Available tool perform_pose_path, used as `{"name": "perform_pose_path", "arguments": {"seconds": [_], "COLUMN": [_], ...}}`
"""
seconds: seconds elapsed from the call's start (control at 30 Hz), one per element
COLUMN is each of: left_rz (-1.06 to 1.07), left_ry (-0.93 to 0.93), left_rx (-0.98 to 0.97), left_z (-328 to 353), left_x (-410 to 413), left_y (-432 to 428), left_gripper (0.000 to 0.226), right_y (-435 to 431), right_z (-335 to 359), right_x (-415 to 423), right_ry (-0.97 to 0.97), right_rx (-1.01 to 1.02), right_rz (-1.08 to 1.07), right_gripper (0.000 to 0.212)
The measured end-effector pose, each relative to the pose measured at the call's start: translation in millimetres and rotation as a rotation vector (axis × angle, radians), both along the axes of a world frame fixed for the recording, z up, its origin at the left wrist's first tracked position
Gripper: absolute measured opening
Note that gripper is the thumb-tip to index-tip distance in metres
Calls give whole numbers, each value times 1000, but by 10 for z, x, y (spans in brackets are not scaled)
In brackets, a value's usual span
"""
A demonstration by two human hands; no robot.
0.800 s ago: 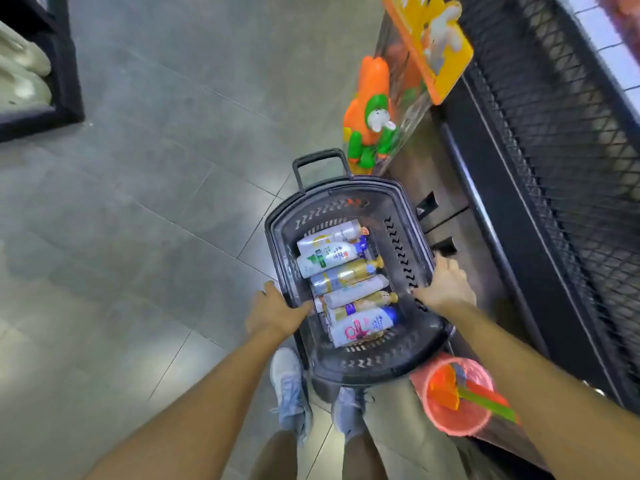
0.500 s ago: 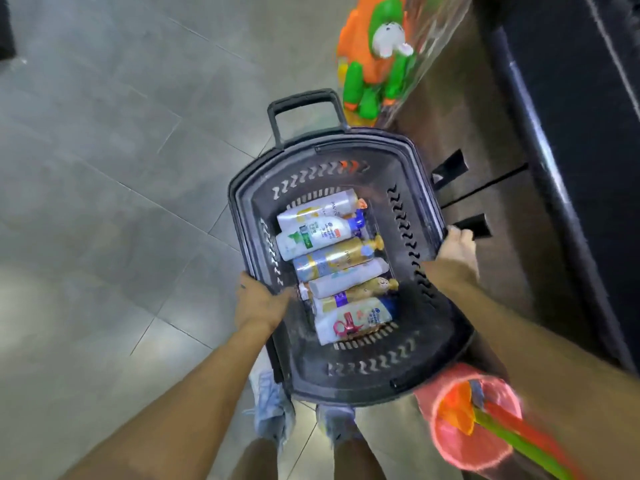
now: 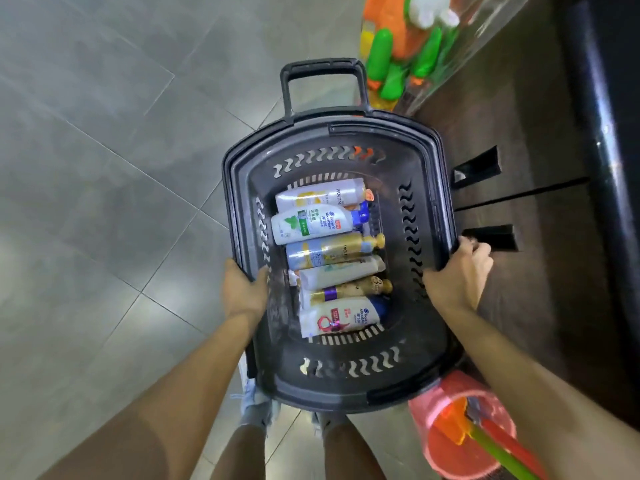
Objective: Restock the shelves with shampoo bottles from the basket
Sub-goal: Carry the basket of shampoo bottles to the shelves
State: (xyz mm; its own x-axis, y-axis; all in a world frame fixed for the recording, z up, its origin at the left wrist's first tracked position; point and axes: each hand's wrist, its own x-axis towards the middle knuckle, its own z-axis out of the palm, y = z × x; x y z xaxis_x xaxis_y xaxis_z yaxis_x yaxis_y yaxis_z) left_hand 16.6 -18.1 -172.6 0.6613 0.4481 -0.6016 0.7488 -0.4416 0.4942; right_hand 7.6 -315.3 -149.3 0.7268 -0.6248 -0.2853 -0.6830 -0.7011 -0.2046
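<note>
Basket (image 3: 429,161) dark, slotted; six shampoo bottles (image 3: 325,254) lying flat.

Under me lies a floor (image 3: 104,168) of large grey tiles with thin pale joints, softly lit. To my right runs a dark brown shelf base (image 3: 540,140) with black brackets (image 3: 479,166), beside a glossy black rail (image 3: 599,116).

PANTENE read on white top bottle (image 3: 320,197) at upper centre of frame. Head & Shoulders logo on white blue-capped bottle (image 3: 313,223) just below, again on lowest white bottle (image 3: 341,316) at centre. Other labels too small to read.
</note>
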Motion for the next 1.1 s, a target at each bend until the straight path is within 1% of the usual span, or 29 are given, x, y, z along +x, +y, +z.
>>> {"name": "perform_pose_path", "arguments": {"seconds": [0.07, 0.17, 0.23, 0.33, 0.37, 0.47, 0.57, 0.7, 0.8, 0.9, 0.97, 1.03, 1.1], "left_rz": [-27, -83, -102, -61, -33, -12, 12, 91, 116, 141, 172, 207, 235], "left_ry": [5, 42, 56, 101, 119, 124, 100, 56, 16, 21, 14, -12, -36], "left_rx": [14, 31, 22, -26, -42, -61, -75, -97, -114, -109, -133, -164, -190], "left_z": [-3, -13, -28, -58, -64, -50, -11, 59, 251, 614, 941, 1343, 1779], "left_x": [80, 133, 150, 220, 249, 275, 228, 111, 30, 12, 20, 40, 67], "left_y": [110, 244, 298, 348, 354, 354, 404, 536, 683, 877, 1003, 1127, 1263], "left_gripper": [30, 37, 40, 44, 45, 44, 45, 35, 29, 31, 30, 24, 22], "right_y": [1, 64, 30, -123, -161, -175, -90, -21, 63, 157, 221, 319, 440], "right_z": [-39, -121, -166, -200, -208, -207, -186, -103, 150, 541, 857, 1237, 1647], "right_x": [-38, -60, 1, 131, 148, 120, 63, 105, 185, 293, 386, 496, 611], "right_ry": [38, 93, 132, 197, 198, 140, 19, -50, -54, -53, -40, -37, -44], "right_rx": [34, 205, 275, 366, 396, 452, 566, 578, 559, 574, 587, 583, 578], "right_rz": [-43, -195, -260, -297, -301, -294, -313, -238, -193, -132, -113, -96, -67], "right_gripper": [60, 55, 51, 36, 36, 40, 34, 32, 28, 28, 26, 25, 26]}}
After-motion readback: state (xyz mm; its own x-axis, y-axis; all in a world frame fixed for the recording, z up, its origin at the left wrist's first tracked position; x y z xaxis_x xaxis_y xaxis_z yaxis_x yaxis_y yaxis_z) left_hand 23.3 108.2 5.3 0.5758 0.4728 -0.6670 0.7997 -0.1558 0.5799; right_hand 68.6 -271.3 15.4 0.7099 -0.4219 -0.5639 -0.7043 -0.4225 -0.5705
